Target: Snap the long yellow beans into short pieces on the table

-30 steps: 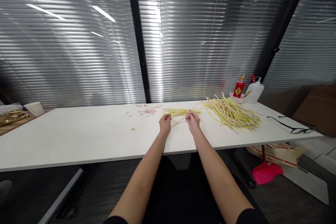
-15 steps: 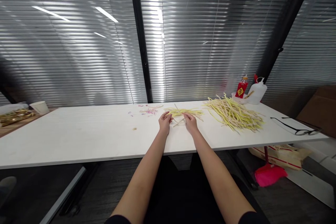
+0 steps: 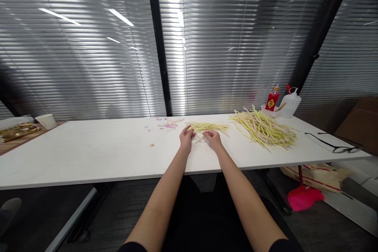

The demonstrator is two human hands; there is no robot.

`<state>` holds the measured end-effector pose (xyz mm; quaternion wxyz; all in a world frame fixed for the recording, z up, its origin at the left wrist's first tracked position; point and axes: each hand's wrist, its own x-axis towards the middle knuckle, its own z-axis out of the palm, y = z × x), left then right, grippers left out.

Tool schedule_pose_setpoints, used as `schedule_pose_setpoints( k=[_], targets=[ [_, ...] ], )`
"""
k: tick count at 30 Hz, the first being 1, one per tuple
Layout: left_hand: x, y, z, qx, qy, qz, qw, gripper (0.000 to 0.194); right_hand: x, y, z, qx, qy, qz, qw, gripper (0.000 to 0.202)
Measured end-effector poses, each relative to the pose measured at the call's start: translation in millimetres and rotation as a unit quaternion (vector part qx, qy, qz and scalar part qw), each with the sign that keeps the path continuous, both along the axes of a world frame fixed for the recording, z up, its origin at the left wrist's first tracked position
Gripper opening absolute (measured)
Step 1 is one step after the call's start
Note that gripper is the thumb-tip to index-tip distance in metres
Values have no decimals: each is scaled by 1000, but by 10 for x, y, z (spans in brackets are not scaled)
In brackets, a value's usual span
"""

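Both my hands are close together over the middle of the white table (image 3: pixel 112 149). My left hand (image 3: pixel 186 138) is closed, thumb against fingers, on a thin pale strand (image 3: pixel 197 137). Across a small gap, my right hand (image 3: pixel 213 139) is also closed in a pinch at the strand's other side; its fingertips are partly hidden. Just beyond the hands lies a small loose bunch of pale yellow strands (image 3: pixel 212 126). To the right spreads a large heap of similar yellow and cream strands (image 3: pixel 262 128). Their exact kind cannot be made out.
Small pink bits (image 3: pixel 169 125) lie left of the bunch. At the back right stand a red-labelled bottle (image 3: pixel 271 100), a white squeeze bottle (image 3: pixel 290 104) and a shallow bowl (image 3: pixel 270 113). Glasses (image 3: pixel 339 149) rest near the right edge. A paper cup (image 3: pixel 46 121) is far left.
My right hand has dropped slightly toward me and its fingers have curled. A strand that stuck up between the hands no longer shows there. My left hand has hardly moved.
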<state>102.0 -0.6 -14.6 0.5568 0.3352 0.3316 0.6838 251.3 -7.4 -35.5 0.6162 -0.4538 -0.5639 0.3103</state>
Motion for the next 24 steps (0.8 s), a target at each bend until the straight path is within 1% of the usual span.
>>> schedule_pose_setpoints(
  k=[3,8,13,18,24],
  targets=[
    [-2,16,-19,2,-6,8,1000,46,-1,7,-9,-10,17,11,1000,26],
    [8,32,-33,-4,-6,-3,1000,32,-1,15,-18,-29,12,4,1000,25],
    [12,13,-5,-15,-13,-9,1000,32,-2,13,-19,-39,29,-4,999,27],
    [2,14,-16,9,-9,-4,1000,39,3,7,-25,-41,13,-6,999,25],
    [6,50,-57,-3,-11,10,1000,31,8,11,-36,-47,8,6,999,23]
  ],
)
